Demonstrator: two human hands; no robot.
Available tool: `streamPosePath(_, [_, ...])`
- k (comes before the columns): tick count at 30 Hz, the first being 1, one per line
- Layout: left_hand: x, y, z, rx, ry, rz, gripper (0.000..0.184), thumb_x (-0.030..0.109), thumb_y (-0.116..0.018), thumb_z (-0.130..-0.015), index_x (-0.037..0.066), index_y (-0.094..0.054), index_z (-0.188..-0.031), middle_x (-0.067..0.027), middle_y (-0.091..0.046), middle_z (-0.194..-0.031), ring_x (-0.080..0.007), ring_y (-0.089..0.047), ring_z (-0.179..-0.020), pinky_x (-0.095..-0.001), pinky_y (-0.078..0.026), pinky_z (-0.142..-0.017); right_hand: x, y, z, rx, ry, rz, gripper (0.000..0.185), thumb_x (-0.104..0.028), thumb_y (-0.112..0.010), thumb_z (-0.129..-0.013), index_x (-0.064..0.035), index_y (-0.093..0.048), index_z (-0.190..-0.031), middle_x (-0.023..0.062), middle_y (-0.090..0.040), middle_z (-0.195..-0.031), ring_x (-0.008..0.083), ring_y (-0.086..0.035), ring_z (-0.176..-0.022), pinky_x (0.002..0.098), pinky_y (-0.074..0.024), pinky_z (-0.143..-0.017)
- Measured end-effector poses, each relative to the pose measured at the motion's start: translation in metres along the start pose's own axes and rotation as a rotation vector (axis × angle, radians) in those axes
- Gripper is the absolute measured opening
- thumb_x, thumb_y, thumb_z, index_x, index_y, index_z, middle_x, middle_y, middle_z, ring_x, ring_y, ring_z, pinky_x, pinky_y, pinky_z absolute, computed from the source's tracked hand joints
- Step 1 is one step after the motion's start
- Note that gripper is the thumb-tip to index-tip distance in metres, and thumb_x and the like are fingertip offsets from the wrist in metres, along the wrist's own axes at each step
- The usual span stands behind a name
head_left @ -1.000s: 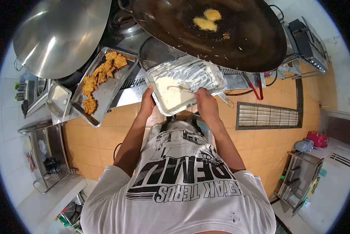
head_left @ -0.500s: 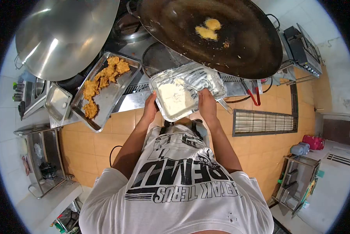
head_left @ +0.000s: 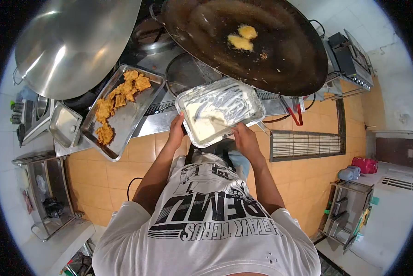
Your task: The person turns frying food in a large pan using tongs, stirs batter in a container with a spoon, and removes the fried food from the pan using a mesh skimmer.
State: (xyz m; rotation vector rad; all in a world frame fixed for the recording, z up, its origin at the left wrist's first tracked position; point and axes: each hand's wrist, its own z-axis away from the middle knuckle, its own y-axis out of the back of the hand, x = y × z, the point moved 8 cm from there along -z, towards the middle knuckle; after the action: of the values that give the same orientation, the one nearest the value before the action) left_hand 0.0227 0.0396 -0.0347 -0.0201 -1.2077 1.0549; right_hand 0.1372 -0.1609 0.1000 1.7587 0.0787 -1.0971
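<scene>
Silvery rectangular tray (head_left: 208, 142) with creamy batter (head_left: 206, 128), thick and streaky inside

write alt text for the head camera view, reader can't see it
A person's left hand holds a metal tray of pale mixture, the right hand at its other side. Beyond is a dark wok with two yellow pieces; leftward, another tray holds golden fried food.

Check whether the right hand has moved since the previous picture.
Yes: judged against the dark wok, the right hand has shifted away from it, towards the person's shirt.
</scene>
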Motion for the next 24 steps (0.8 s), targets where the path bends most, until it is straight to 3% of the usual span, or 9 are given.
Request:
streamPosePath(6, [0.000,-0.001,0.004,-0.011,0.002,0.013,0.042,0.037,-0.045,-0.095,0.002,-0.053,-0.116,-0.0089,-0.061,-0.105,-0.0177,-0.062,-0.093,-0.0305,-0.050,-0.079,0.001,-0.003,-0.028,0.172,0.013,0.052,0.009,-0.009,-0.051,-0.088,-0.0019,-0.045,-0.089,0.0220,-0.058,-0.082,0.0425,-0.057,-0.079,0.0476,-0.0451,-0.065])
streamPosePath(7, [-0.004,-0.002,0.005,-0.055,0.049,-0.002,0.054,0.043,-0.046,-0.093,0.001,-0.045,-0.127,-0.0105,-0.055,-0.121,-0.0200,-0.056,-0.107,-0.0342,-0.045,-0.090,-0.001,-0.008,-0.034,0.184,0.000,0.057,0.008,-0.007,-0.051,-0.087,-0.0010,-0.046,-0.088,0.0218,-0.058,-0.082,0.0422,-0.057,-0.078,0.0468,-0.0450,-0.064])
streamPosePath(12, [-0.003,0.002,0.003,-0.004,0.009,-0.031,0.051,0.041,-0.045,-0.094,0.001,-0.046,-0.126,-0.0106,-0.057,-0.117,-0.0198,-0.056,-0.105,-0.0337,-0.046,-0.088,-0.007,-0.027,-0.041,0.127,0.002,0.077,0.007,-0.005,-0.051,-0.087,-0.0008,-0.046,-0.087,0.0233,-0.058,-0.080,0.0432,-0.056,-0.077,0.0475,-0.0441,-0.065])
streamPosePath(15, [-0.003,0.000,0.003,-0.032,0.012,-0.019,0.048,0.040,-0.044,-0.095,0.002,-0.047,-0.124,-0.0101,-0.058,-0.115,-0.0197,-0.057,-0.105,-0.0339,-0.047,-0.087,-0.009,-0.031,-0.027,-0.042,0.050,0.023,0.011,-0.010,-0.049,-0.088,-0.0014,-0.044,-0.089,0.0251,-0.056,-0.078,0.0457,-0.054,-0.077,0.0493,-0.0429,-0.064])
streamPosePath(18, [-0.004,0.003,0.003,0.010,0.012,0.015,0.043,0.037,-0.046,-0.094,0.002,-0.052,-0.120,-0.0075,-0.061,-0.107,-0.0166,-0.061,-0.093,-0.0295,-0.050,-0.080,-0.011,-0.016,-0.005,-0.118,0.061,0.008,0.012,-0.012,-0.050,-0.088,-0.0017,-0.044,-0.091,0.0249,-0.056,-0.079,0.0457,-0.055,-0.078,0.0506,-0.0430,-0.065])
streamPosePath(22, [0.003,-0.002,0.011,0.027,0.016,-0.017,0.043,0.037,-0.047,-0.094,0.003,-0.052,-0.120,-0.0069,-0.062,-0.105,-0.0162,-0.062,-0.092,-0.0294,-0.051,-0.079,-0.003,0.006,0.009,-0.010,0.047,0.037,0.007,-0.006,-0.052,-0.087,-0.0017,-0.046,-0.089,0.0211,-0.056,-0.076,0.0418,-0.056,-0.074,0.0427,-0.0441,-0.061])
streamPosePath(24, [0.002,-0.001,0.011,0.037,0.017,-0.006,0.043,0.037,-0.047,-0.094,0.003,-0.052,-0.119,-0.0072,-0.062,-0.104,-0.0163,-0.062,-0.092,-0.0294,-0.051,-0.079,0.006,0.010,0.009,0.065,0.049,0.049,0.007,-0.006,-0.052,-0.087,-0.0010,-0.047,-0.088,0.0207,-0.057,-0.077,0.0412,-0.056,-0.074,0.0433,-0.0443,-0.061])
